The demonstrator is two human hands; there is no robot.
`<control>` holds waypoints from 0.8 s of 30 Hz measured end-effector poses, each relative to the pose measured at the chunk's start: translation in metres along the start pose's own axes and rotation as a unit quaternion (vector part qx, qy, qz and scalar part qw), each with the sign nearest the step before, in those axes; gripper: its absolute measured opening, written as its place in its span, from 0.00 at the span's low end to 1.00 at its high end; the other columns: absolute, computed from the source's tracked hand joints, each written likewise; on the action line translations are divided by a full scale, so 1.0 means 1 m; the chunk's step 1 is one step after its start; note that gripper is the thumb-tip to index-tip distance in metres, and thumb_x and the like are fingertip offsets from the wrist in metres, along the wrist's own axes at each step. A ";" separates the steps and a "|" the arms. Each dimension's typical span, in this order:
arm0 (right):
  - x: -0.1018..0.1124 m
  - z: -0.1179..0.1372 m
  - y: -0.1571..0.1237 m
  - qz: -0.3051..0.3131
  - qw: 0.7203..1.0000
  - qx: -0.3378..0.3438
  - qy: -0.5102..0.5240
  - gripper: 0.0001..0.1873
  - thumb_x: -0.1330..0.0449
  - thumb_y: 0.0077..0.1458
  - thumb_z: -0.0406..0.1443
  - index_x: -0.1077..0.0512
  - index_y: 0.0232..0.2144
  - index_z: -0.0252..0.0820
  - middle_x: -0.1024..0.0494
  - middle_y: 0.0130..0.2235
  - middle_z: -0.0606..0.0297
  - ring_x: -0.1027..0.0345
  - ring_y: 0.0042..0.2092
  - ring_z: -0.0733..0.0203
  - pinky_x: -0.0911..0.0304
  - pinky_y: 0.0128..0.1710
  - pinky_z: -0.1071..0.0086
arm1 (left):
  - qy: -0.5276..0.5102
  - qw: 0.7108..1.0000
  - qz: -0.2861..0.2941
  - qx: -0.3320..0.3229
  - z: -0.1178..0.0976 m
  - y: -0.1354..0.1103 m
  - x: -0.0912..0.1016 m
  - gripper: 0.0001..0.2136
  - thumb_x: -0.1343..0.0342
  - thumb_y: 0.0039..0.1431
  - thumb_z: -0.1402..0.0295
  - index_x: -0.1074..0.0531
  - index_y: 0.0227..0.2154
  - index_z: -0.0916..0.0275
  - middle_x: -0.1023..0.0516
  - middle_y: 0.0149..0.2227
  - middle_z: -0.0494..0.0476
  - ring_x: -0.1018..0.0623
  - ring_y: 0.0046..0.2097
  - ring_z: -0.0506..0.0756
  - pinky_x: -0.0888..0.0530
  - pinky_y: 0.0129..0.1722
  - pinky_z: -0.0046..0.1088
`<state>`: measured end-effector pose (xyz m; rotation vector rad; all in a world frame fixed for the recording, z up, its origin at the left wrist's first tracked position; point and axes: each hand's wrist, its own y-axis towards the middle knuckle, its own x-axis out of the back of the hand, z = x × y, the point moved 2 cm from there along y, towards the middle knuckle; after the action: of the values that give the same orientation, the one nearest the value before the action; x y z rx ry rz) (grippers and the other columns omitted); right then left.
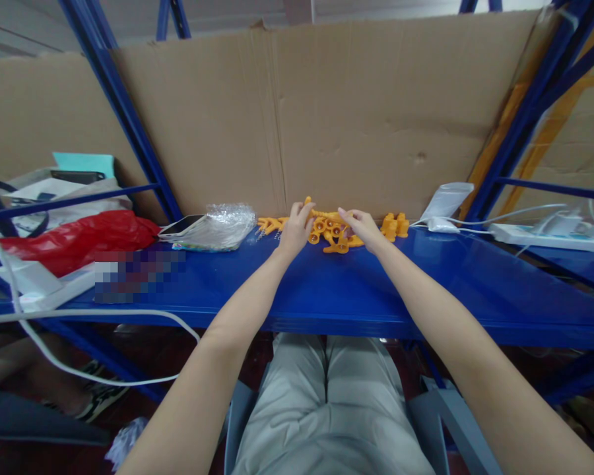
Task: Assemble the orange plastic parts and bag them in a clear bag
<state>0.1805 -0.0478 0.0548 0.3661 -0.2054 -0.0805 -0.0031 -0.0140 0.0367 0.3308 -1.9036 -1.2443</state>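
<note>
My left hand (296,229) is closed round a small yellow-orange plastic piece (307,199), whose tip sticks up above the fingers. Close by, my right hand (362,229) has its thumb and fingers drawn together on a yellow-orange plastic part (345,214); its shape is mostly hidden. Between and below the hands lies a pile of yellow-orange plastic parts (329,227), several with round hollow ends. Branching parts (271,225) of the same colour lie left of my left hand. Two upright blocky pieces (395,226) stand right of my right hand.
The blue shelf (336,290) meets a tall cardboard sheet (366,112) at the back. Clear plastic packaging (230,225) and a phone (182,225) lie left, near a red bag (89,237). White cables and a power strip (549,236) are at right. A cable (103,315) hangs over the left front edge.
</note>
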 end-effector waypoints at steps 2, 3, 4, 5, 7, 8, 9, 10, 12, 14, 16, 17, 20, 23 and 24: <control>-0.001 -0.002 0.001 0.003 1.000 0.015 0.001 0.18 0.37 0.58 0.44 0.34 0.22 0.42 0.30 0.20 0.70 0.38 0.20 0.69 0.39 0.24 0.74 | -0.001 1.000 0.001 -0.006 -0.004 0.001 0.003 0.16 0.51 0.63 0.74 0.32 0.53 0.59 0.30 0.49 0.61 0.26 0.51 0.55 0.26 0.49 0.31; 0.000 -0.003 0.002 0.006 1.000 0.024 -0.004 0.18 0.37 0.58 0.44 0.33 0.22 0.42 0.29 0.20 0.70 0.37 0.21 0.69 0.38 0.25 0.74 | -0.001 1.000 0.002 -0.008 -0.006 0.002 0.005 0.16 0.51 0.63 0.74 0.32 0.53 0.60 0.30 0.50 0.61 0.26 0.51 0.55 0.26 0.49 0.31; 0.000 -0.005 0.003 0.011 0.999 0.034 -0.014 0.17 0.37 0.57 0.45 0.32 0.23 0.42 0.29 0.21 0.70 0.36 0.22 0.69 0.38 0.26 0.74 | 0.001 1.000 0.004 -0.009 -0.007 0.003 0.007 0.17 0.52 0.63 0.75 0.32 0.53 0.60 0.30 0.50 0.61 0.26 0.51 0.55 0.26 0.49 0.31; 0.001 -0.006 0.005 0.018 0.998 0.049 -0.033 0.17 0.37 0.57 0.46 0.31 0.24 0.41 0.28 0.21 0.69 0.35 0.23 0.68 0.37 0.27 0.74 | 0.004 1.000 0.006 -0.010 -0.009 0.003 0.010 0.17 0.52 0.63 0.75 0.32 0.53 0.60 0.30 0.50 0.61 0.26 0.51 0.55 0.26 0.49 0.31; 0.003 -0.010 0.008 0.037 0.990 0.094 -0.094 0.17 0.38 0.56 0.49 0.28 0.27 0.40 0.24 0.24 0.66 0.31 0.27 0.64 0.35 0.30 0.72 | 0.017 1.000 0.014 -0.009 -0.012 0.004 0.015 0.17 0.53 0.63 0.76 0.31 0.53 0.60 0.30 0.50 0.61 0.26 0.50 0.54 0.26 0.49 0.31; 0.004 -0.012 0.010 0.047 0.982 0.122 -0.134 0.18 0.39 0.56 0.49 0.26 0.30 0.40 0.22 0.27 0.64 0.29 0.30 0.62 0.34 0.33 0.70 | 0.025 0.999 0.021 -0.007 -0.013 0.005 0.017 0.18 0.53 0.63 0.76 0.31 0.53 0.60 0.30 0.50 0.61 0.25 0.50 0.54 0.26 0.49 0.31; 0.005 -0.014 0.011 0.057 0.971 0.150 -0.176 0.19 0.40 0.57 0.50 0.25 0.32 0.40 0.20 0.31 0.61 0.27 0.33 0.60 0.33 0.36 0.68 | 0.033 0.999 0.029 -0.005 -0.015 0.004 0.019 0.18 0.53 0.63 0.76 0.30 0.53 0.60 0.30 0.50 0.61 0.25 0.49 0.54 0.26 0.48 0.31; 0.005 -0.016 0.012 0.068 0.958 0.175 -0.215 0.19 0.41 0.58 0.50 0.24 0.35 0.40 0.18 0.35 0.60 0.26 0.37 0.57 0.33 0.39 0.66 | 0.041 0.998 0.038 -0.003 -0.016 0.004 0.020 0.18 0.53 0.63 0.76 0.30 0.53 0.59 0.30 0.51 0.61 0.24 0.49 0.54 0.25 0.48 0.31; 0.006 -0.019 0.014 0.087 0.934 0.206 -0.277 0.18 0.43 0.61 0.47 0.23 0.40 0.41 0.18 0.42 0.58 0.26 0.43 0.54 0.34 0.45 0.63 | 0.055 0.997 0.054 -0.001 -0.020 0.004 0.022 0.18 0.53 0.63 0.76 0.29 0.53 0.59 0.30 0.51 0.60 0.24 0.47 0.54 0.25 0.47 0.30; 0.006 -0.021 0.016 0.097 0.918 0.218 -0.316 0.17 0.45 0.62 0.44 0.24 0.45 0.40 0.19 0.46 0.55 0.26 0.47 0.53 0.35 0.49 0.62 | 0.066 0.996 0.066 0.005 -0.024 0.004 0.024 0.17 0.52 0.63 0.76 0.29 0.52 0.58 0.30 0.51 0.60 0.23 0.47 0.54 0.25 0.46 0.30; 0.007 -0.021 0.017 0.086 0.907 0.218 -0.350 0.18 0.45 0.63 0.41 0.26 0.49 0.39 0.21 0.49 0.53 0.27 0.50 0.52 0.37 0.51 0.60 | 0.076 0.994 0.076 0.013 -0.030 0.005 0.026 0.17 0.51 0.63 0.76 0.29 0.52 0.58 0.30 0.51 0.60 0.23 0.47 0.54 0.25 0.46 0.30; 0.008 -0.020 0.017 0.077 0.900 0.215 -0.370 0.18 0.45 0.62 0.41 0.26 0.50 0.39 0.21 0.50 0.52 0.28 0.51 0.51 0.37 0.51 0.59 | 0.080 0.993 0.081 0.017 -0.033 0.006 0.027 0.17 0.51 0.63 0.75 0.29 0.52 0.58 0.30 0.51 0.60 0.23 0.47 0.55 0.25 0.45 0.30; 0.011 -0.017 0.017 0.051 0.877 0.207 -0.430 0.18 0.44 0.62 0.40 0.26 0.51 0.40 0.21 0.49 0.51 0.29 0.51 0.47 0.39 0.51 0.55 | 0.081 0.992 0.095 0.025 -0.040 0.007 0.026 0.16 0.51 0.63 0.75 0.30 0.52 0.58 0.31 0.52 0.61 0.23 0.47 0.55 0.25 0.46 0.31; 0.012 -0.016 0.016 0.036 0.856 0.222 -0.465 0.17 0.45 0.62 0.39 0.25 0.49 0.41 0.20 0.48 0.51 0.31 0.51 0.46 0.42 0.50 0.53 | 0.067 0.992 0.103 0.036 -0.040 0.006 0.023 0.17 0.51 0.62 0.76 0.30 0.53 0.60 0.30 0.51 0.62 0.23 0.47 0.56 0.25 0.47 0.32; 0.011 -0.015 0.015 0.035 0.850 0.230 -0.473 0.16 0.46 0.62 0.39 0.24 0.48 0.41 0.20 0.48 0.51 0.31 0.50 0.45 0.42 0.50 0.53 | 0.060 0.992 0.104 0.041 -0.039 0.005 0.021 0.17 0.51 0.62 0.77 0.30 0.53 0.60 0.30 0.51 0.62 0.23 0.47 0.56 0.25 0.47 0.33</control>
<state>0.1956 -0.0298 0.0483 0.7822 -1.2361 -0.1373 0.0139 -0.0496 0.0584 0.2371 -1.8370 -0.9886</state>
